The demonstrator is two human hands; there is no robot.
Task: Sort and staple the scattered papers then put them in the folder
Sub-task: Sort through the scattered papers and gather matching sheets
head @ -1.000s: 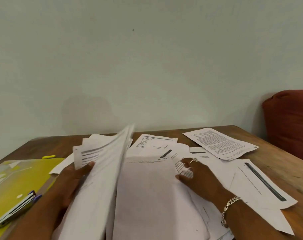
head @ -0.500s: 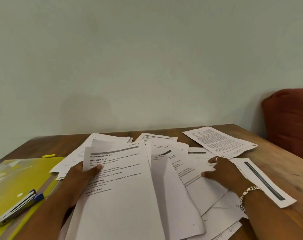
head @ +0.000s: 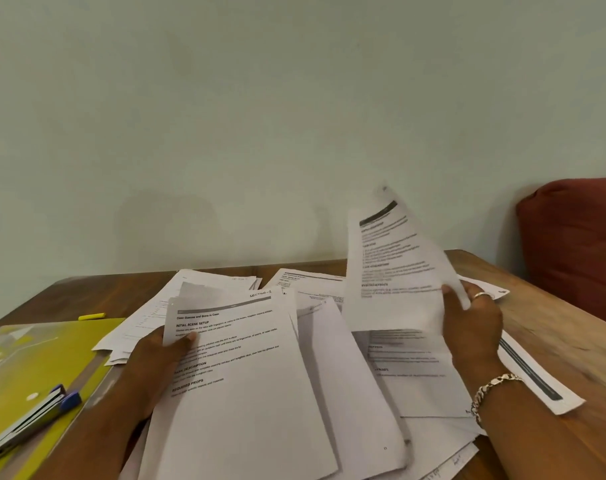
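— What is seen at the left of the worktop (head: 551, 327)?
— A stapler (head: 28, 422) is laid on a yellow-green folder (head: 48, 348), with a yellow marker (head: 91, 316) just beyond it.

— And the left hand (head: 152, 367)?
— A sheaf (head: 239, 379) is pinched at its left edge, thumb on top, fingers hidden beneath. The sheaf is spread toward the right of that grip, over the loose papers (head: 416, 393).

— And the right hand (head: 473, 327)?
— One sheet (head: 395, 268) is pinched at its right edge and held up tilted, clear of the pile. The sheet is stood up and left of that grip. A ring and bracelet are worn.

— Further right?
— A red cushion (head: 575, 244) is seen beside the worktop.
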